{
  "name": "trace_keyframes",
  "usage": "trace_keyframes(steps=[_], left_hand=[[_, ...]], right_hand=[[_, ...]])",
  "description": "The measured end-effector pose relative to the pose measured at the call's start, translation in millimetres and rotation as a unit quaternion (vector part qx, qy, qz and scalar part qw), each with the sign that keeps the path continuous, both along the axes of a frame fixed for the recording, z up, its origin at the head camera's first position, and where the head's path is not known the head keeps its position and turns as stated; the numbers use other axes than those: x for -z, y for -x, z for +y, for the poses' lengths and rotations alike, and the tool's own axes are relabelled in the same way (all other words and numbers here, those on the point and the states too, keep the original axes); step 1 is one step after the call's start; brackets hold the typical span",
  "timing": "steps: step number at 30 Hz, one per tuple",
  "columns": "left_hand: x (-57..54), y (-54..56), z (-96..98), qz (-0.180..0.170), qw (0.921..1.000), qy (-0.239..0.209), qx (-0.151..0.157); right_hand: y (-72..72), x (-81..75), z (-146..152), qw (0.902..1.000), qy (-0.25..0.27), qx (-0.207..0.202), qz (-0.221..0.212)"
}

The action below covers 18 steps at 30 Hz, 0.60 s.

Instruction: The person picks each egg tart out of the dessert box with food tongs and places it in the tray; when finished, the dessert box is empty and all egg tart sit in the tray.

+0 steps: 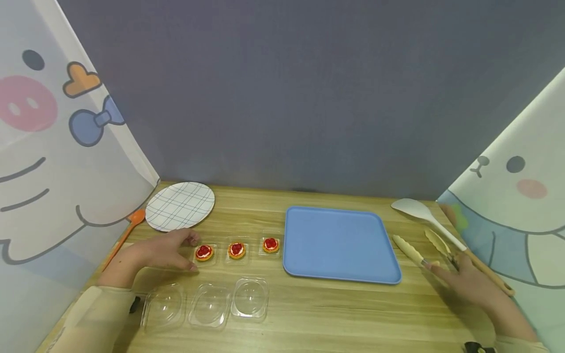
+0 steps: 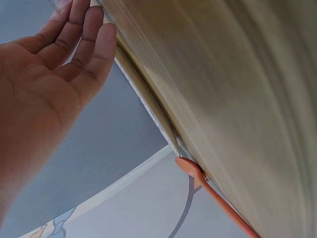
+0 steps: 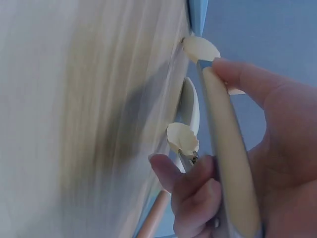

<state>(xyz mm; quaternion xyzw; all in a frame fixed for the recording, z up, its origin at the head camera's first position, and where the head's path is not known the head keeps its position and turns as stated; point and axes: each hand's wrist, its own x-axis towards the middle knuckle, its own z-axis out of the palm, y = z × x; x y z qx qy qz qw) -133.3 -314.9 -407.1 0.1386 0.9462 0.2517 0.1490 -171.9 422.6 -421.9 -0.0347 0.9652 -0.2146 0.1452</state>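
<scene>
Tongs (image 1: 409, 250) | right hand (image 1: 471, 282): clamped on them | left hand (image 1: 164, 251): thumb and fingers apart, beside leftmost tart (image 1: 204, 253)

Wood-grain table (image 1: 344, 314): checked plate (image 1: 180, 207), clear bases (image 1: 247, 252), clear lids (image 1: 210, 305), blue tray (image 1: 340, 245), white spoon (image 1: 414, 209).

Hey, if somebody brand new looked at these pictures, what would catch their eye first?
Probably the bright blue tray, lying flat on the wooden table a little right of centre in the head view. Next would likely come the three red-topped tarts in a row to its left, with the left hand beside the leftmost one. On the tray's right, the right hand holds cream-tipped tongs.
</scene>
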Motion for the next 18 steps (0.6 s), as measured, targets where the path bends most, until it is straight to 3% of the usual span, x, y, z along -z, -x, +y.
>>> trace_keyframes(steps=[9, 14, 18], left_hand=[[0.3, 1.2, 0.2, -0.002, 1.0, -0.001, 0.002], [0.8, 1.6, -0.4, -0.001, 1.0, -0.003, 0.005], [1.4, 1.9, -0.7, 0.0, 1.0, -0.006, 0.007]], right_hand=[[-3.8, -9.5, 1.1, 0.9983, -0.045, 0.023, 0.029], [-8.4, -16.7, -9.2, 0.9957, -0.042, 0.035, 0.075], [-12.5, -25.6, -22.1, 0.9948, -0.039, 0.064, 0.07]])
